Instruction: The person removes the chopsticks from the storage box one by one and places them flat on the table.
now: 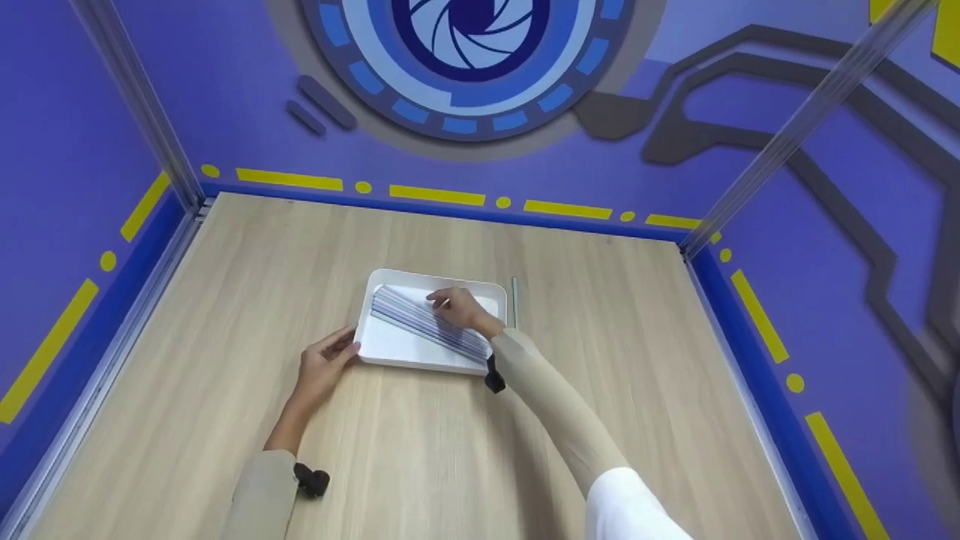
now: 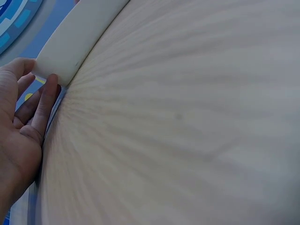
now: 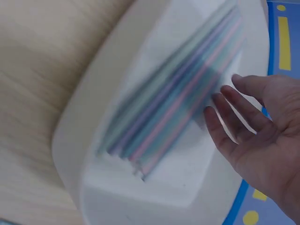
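Observation:
A white rectangular tray [image 1: 405,358] lies on the wooden table. Across it, slantwise, lies a row of thin pastel sticks that look like drinking straws [image 1: 409,319], in green, purple, blue and pink [image 3: 176,93]. My left hand [image 1: 321,367] holds the tray's near left corner, thumb and fingertips on its outer walls [image 2: 77,42]. Above the sticks hovers my right hand [image 1: 459,307]. In the right wrist view its fingers are loosely bent and apart, with nothing between them. The forearm hides part of the tray's right end.
One greenish stick [image 1: 514,300] lies on the table just outside the tray's right wall. Blue-purple panels [image 1: 435,169] with yellow marks stand round the table [image 1: 420,450]. Metal posts [image 1: 142,90] rise at the back corners.

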The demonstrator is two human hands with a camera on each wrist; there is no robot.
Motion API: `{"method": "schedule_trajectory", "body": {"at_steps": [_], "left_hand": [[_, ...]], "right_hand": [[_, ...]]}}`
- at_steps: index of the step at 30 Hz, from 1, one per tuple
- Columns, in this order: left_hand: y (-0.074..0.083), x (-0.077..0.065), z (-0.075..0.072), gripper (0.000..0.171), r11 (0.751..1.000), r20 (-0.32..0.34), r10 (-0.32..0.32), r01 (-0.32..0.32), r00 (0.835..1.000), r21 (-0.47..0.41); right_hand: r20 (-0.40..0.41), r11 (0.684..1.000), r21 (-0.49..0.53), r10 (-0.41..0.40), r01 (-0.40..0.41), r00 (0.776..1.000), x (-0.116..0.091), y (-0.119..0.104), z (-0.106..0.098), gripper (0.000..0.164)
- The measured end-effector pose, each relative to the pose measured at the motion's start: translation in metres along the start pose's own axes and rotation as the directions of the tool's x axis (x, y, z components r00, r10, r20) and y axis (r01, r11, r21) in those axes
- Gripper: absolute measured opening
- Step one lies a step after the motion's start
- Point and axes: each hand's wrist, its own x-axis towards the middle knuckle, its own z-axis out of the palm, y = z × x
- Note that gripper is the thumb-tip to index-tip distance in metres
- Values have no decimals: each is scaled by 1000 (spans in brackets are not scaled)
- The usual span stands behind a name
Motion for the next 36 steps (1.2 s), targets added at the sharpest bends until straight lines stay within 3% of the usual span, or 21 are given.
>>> {"method": "schedule_trajectory", "body": {"at_steps": [6, 17, 23, 26, 33, 36], "left_hand": [[-2, 1, 0, 44, 1000, -19, 0, 0, 1000, -4], [-3, 1, 1, 44, 1000, -17, -4, 4, 1000, -12], [-2, 0, 0, 45, 1000, -10, -11, 11, 1000, -2], [0, 0, 0, 44, 1000, -10, -20, 20, 1000, 3], [-1, 0, 1, 45, 1000, -9, -15, 15, 1000, 14], [-1, 1, 0, 44, 1000, -13, -9, 9, 1000, 10]], "right_hand": [[-62, 997, -27, 69, -70, 996, 6, -4, 15, 26], [-7, 982, -168, 85, -85, 996, 8, -3, 17, 26], [23, 917, -399, 30, -18, 999, 8, -3, 17, 19], [19, 885, -465, 10, 0, 1000, 7, -6, 17, 17], [-10, 885, -453, 115, -107, 993, 6, -12, 14, 22], [-29, 884, -452, 124, -124, 992, 7, -13, 13, 25]]}}
